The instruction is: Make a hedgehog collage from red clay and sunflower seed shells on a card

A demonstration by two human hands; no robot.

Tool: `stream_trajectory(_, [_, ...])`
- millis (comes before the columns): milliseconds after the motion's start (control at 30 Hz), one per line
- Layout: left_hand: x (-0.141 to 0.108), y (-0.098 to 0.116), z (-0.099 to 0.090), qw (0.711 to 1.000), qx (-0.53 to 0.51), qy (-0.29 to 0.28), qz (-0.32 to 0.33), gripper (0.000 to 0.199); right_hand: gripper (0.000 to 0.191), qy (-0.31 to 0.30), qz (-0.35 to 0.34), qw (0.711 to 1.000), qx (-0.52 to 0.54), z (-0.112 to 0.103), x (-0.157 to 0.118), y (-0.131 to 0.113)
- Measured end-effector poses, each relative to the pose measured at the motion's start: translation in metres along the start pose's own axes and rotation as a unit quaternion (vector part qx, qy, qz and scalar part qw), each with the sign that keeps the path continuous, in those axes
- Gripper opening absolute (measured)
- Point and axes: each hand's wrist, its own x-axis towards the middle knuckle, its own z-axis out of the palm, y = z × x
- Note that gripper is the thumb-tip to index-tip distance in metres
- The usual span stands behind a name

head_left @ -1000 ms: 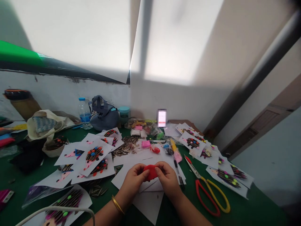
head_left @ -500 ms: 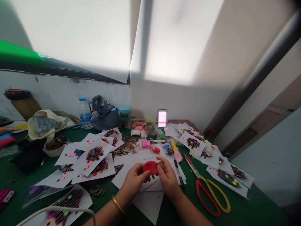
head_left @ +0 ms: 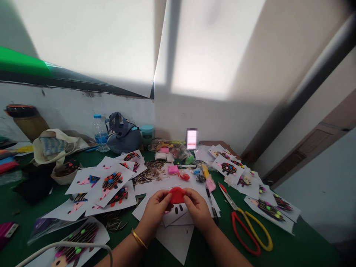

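Observation:
A flattened piece of red modelling clay (head_left: 177, 195) is pinched between both hands, held above the white paper (head_left: 178, 217). My left hand (head_left: 158, 207) grips its left edge between thumb and fingers; a gold bangle (head_left: 139, 239) circles that wrist. My right hand (head_left: 198, 209) pinches the right edge. Below the clay, dark oval marks (head_left: 178, 209) show on the paper. Just right of my right hand lies a black pen (head_left: 211, 204). Beyond the hands are a small red clay lump (head_left: 183, 176) and a pink clay block (head_left: 172, 170).
Scissors (head_left: 241, 218) with red and yellow handles lie to the right. Decorated hedgehog pictures (head_left: 111, 185) cover the left, with more pictures (head_left: 267, 209) at right. Loose sunflower seeds (head_left: 150, 172), a water bottle (head_left: 100, 135) and a blue-grey bag (head_left: 124, 135) stand further back. A cable (head_left: 69, 244) crosses the front left.
Both hands have shifted the red clay slightly away and up. The right fingers have closed in on its edge, and more of the dark marks beneath now show.

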Motion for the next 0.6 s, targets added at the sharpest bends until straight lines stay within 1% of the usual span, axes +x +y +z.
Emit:
stream_trajectory(67, [0.000, 0.000, 0.000, 1.000, 0.005, -0.003, -0.006, 0.041, 0.020, 0.015, -0.013, 0.999, -0.041, -0.002, 0.001, 0.000])
stream_trajectory(100, [0.000, 0.000, 0.000, 1.000, 0.008, -0.007, -0.005, 0.041, 0.020, 0.021, -0.005, 0.999, -0.045, -0.002, 0.002, 0.002])
stream_trajectory(200, [-0.001, -0.001, 0.000, 1.000, 0.018, -0.007, 0.003, 0.041, 0.025, 0.028, 0.047, 0.999, 0.001, -0.001, 0.002, 0.008])
stream_trajectory(267, [-0.001, -0.001, 0.000, 1.000, 0.022, -0.004, 0.011, 0.040, 0.028, 0.022, 0.067, 0.997, 0.034, 0.000, 0.001, 0.012])
stream_trajectory(400, [0.000, -0.001, 0.000, 0.999, 0.021, -0.006, 0.031, 0.038, 0.031, 0.014, 0.072, 0.994, 0.080, 0.003, 0.000, 0.014])
stream_trajectory(467, [0.000, 0.000, 0.000, 0.999, 0.023, -0.006, 0.034, 0.037, 0.035, -0.004, 0.076, 0.993, 0.094, 0.004, 0.000, 0.013])
stream_trajectory(533, [-0.001, 0.001, 0.001, 0.999, 0.022, -0.006, 0.029, 0.039, 0.032, -0.025, 0.075, 0.992, 0.094, 0.003, 0.001, 0.013])
stream_trajectory(600, [-0.002, 0.001, 0.003, 1.000, 0.017, -0.015, 0.019, 0.043, 0.029, -0.026, 0.070, 0.993, 0.090, 0.002, 0.002, 0.013])
